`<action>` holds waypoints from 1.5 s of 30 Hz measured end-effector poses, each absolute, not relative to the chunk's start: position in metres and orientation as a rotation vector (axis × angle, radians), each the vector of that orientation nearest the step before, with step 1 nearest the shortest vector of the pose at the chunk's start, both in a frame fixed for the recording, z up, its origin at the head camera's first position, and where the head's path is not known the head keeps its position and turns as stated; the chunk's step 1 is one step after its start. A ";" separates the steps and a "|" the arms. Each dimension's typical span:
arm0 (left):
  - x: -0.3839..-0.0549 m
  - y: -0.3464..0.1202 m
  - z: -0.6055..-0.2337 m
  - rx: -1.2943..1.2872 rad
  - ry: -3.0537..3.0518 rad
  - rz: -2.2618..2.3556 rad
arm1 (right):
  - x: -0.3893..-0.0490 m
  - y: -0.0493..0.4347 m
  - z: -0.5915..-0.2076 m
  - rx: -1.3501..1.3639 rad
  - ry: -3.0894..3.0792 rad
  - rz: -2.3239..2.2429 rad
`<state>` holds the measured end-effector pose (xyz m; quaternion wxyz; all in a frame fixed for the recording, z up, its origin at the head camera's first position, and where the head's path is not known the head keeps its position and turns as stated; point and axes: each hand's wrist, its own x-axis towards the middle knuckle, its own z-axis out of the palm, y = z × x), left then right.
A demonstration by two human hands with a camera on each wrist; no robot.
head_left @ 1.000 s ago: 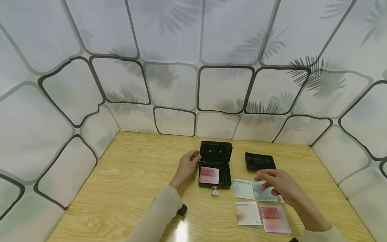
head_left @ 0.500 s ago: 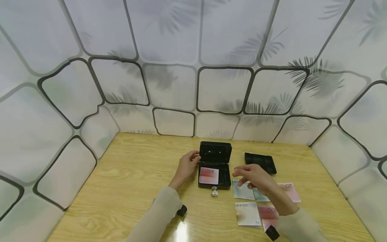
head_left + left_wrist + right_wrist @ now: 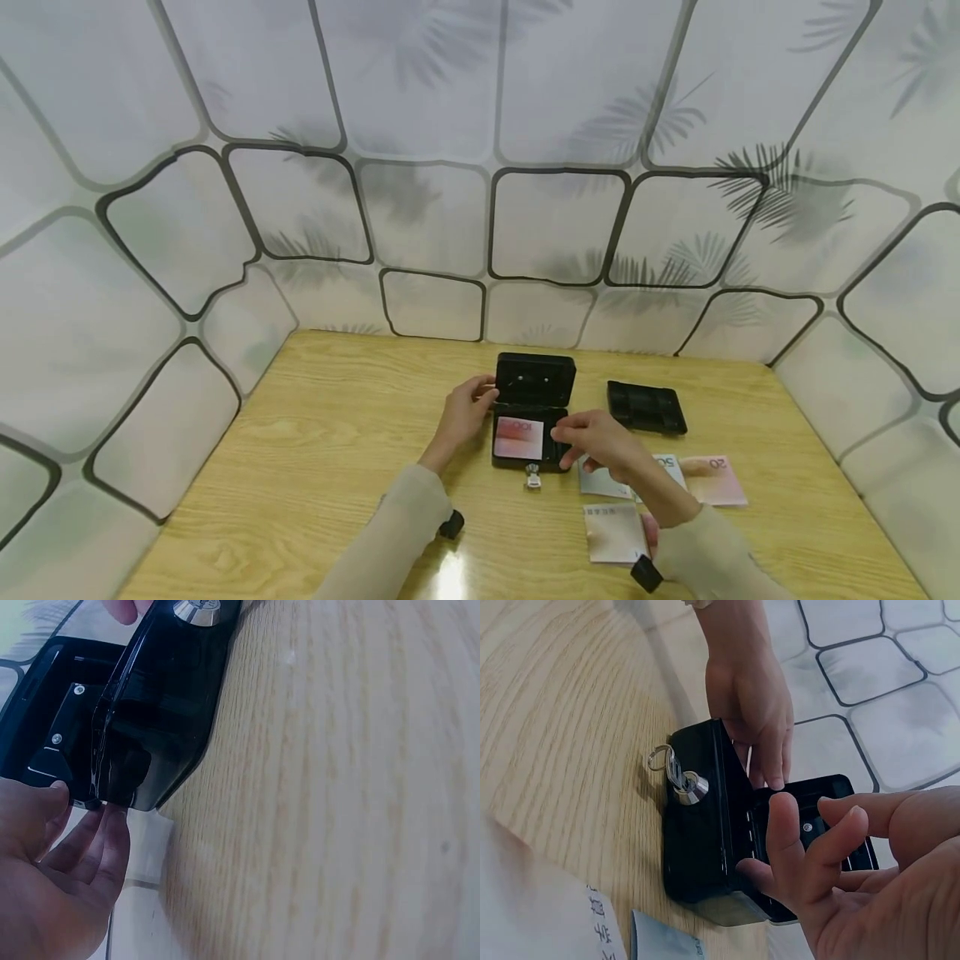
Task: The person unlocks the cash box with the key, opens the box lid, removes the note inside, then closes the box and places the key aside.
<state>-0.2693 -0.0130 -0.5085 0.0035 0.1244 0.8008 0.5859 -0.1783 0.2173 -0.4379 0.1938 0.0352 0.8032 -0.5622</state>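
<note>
You have before you a yellowish wood-grain table (image 3: 337, 417) with a bright reflection (image 3: 451, 575) on its near part, and pale wall covering (image 3: 427, 212) with rounded outlines and grey leaves at its far, left and right sides.

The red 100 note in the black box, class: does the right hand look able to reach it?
Probably yes: the lid stands open, nothing covers the note, and the right hand is close beside it.

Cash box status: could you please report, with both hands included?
Left hand holding raised lid. Right hand over right side of open cash box, likely blocking closure. Red 100 note inside.
</note>
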 end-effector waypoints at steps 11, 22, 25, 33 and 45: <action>-0.268 -0.013 -0.510 0.393 2.501 1.850 | -0.179 0.211 -0.446 0.098 2.233 -1.566; -0.269 -0.013 -0.510 0.405 2.491 1.861 | -0.180 0.201 -0.451 0.106 2.201 -1.591; -0.269 -0.013 -0.510 0.403 2.484 1.867 | -0.181 0.199 -0.452 0.104 2.190 -1.592; -0.270 -0.013 -0.512 0.394 2.494 1.878 | -0.186 0.195 -0.454 0.124 2.146 -1.646; -0.269 -0.012 -0.512 0.391 2.506 1.862 | -0.195 0.187 -0.461 0.194 2.190 -1.687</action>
